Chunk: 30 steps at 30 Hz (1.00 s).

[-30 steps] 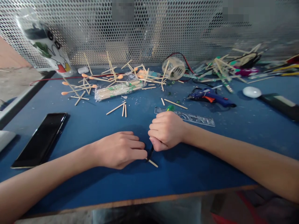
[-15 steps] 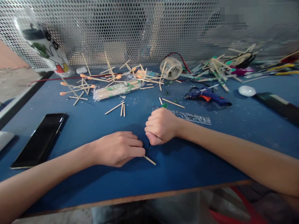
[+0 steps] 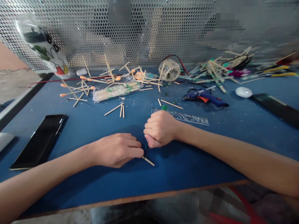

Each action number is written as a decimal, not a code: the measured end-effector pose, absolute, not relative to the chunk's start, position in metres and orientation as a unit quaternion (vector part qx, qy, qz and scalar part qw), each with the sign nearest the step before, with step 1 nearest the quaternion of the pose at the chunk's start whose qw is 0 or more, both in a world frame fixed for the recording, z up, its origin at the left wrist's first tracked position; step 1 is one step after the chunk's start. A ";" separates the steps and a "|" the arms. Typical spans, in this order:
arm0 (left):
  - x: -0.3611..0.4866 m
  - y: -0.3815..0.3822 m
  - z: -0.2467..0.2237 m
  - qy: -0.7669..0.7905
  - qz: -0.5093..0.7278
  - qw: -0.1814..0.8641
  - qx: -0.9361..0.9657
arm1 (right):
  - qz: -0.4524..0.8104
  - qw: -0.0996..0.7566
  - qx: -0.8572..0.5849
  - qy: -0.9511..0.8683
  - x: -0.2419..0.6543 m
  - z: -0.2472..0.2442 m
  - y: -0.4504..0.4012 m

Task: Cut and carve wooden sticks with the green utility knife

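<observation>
My left hand (image 3: 116, 149) rests low on the blue table, its fingers closed on a thin wooden stick (image 3: 149, 161) whose free end sticks out to the right. Wrapped in a fist, my right hand (image 3: 160, 129) grips a tool with a green end (image 3: 164, 107) above the fist. The tool's thin dark shaft (image 3: 146, 151) comes out below the fist and meets the stick beside my left fingertips. A clear ruler (image 3: 191, 118) lies behind my right wrist. Several cut sticks (image 3: 114, 109) are beyond my left hand.
A black phone (image 3: 39, 141) lies at the left. Stick structures (image 3: 79, 99), a bag of sticks (image 3: 116, 92) and a clear cup (image 3: 169, 70) stand further back. At the right are a blue glue gun (image 3: 207, 97) and a white oval object (image 3: 243, 92). A bottle (image 3: 46, 51) leans against the mesh panel.
The view has shifted slightly. Both hands keep nearly the same pose and hold on the stick and the tool.
</observation>
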<state>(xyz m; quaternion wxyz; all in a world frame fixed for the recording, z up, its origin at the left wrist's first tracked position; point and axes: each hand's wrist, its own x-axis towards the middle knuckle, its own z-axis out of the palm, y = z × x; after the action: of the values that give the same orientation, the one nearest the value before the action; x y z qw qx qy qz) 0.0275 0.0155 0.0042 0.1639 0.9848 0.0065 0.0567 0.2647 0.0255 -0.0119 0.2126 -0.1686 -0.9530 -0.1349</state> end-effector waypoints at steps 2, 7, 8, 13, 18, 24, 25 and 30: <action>0.028 0.016 0.004 0.007 0.057 0.161 0.985 | -0.134 0.218 -0.171 -0.951 0.262 -0.012 0.022; 0.028 0.016 0.004 0.002 0.048 0.164 0.985 | -0.133 0.218 -0.155 -0.954 0.265 -0.011 0.025; 0.028 0.016 0.004 0.001 0.046 0.168 0.985 | -0.132 0.217 -0.157 -0.954 0.267 -0.011 0.028; 0.027 0.015 0.004 0.003 0.057 0.166 0.984 | -0.126 0.204 -0.175 -0.955 0.264 -0.015 0.025; 0.027 0.016 0.004 0.003 0.061 0.161 0.985 | -0.126 0.203 -0.150 -0.959 0.263 -0.015 0.026; 0.028 0.017 0.003 -0.001 0.066 0.185 0.981 | -0.128 0.191 -0.166 -0.959 0.268 -0.013 0.033; 0.028 0.017 0.003 -0.001 0.070 0.181 0.981 | -0.127 0.194 -0.167 -0.958 0.266 -0.014 0.030; 0.027 0.016 0.004 -0.004 0.072 0.166 0.983 | -0.123 0.205 -0.151 -0.959 0.262 -0.014 0.025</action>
<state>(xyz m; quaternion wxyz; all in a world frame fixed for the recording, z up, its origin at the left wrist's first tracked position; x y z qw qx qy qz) 0.0272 0.0165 0.0045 0.1663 0.9835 -0.0043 0.0716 0.2621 0.0255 -0.0136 0.2047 -0.1508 -0.9593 -0.1231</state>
